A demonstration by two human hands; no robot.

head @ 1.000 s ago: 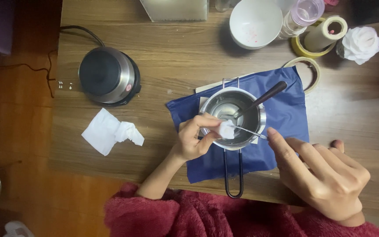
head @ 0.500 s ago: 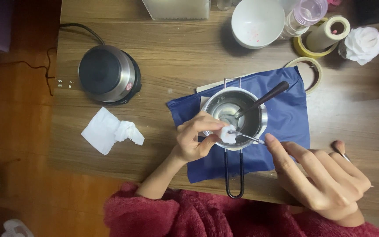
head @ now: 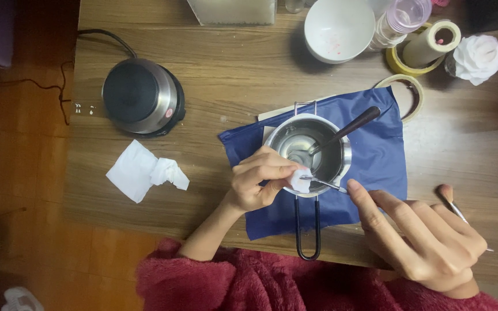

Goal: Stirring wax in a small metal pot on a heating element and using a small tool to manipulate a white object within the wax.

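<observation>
Two tape rolls [head: 413, 55] [head: 404, 95] (yellowish), one bowl [head: 339, 27], one pot [head: 309, 154].

Your silver metal pot [head: 308, 151] sits on a dark blue cloth [head: 376, 155] over the brown wood-grain surface [head: 231, 75]. Left of the pot lie a white crumpled tissue [head: 145, 173] and a black-and-silver burner [head: 140, 97]. Your sleeves [head: 249, 282] are fuzzy crimson.
</observation>
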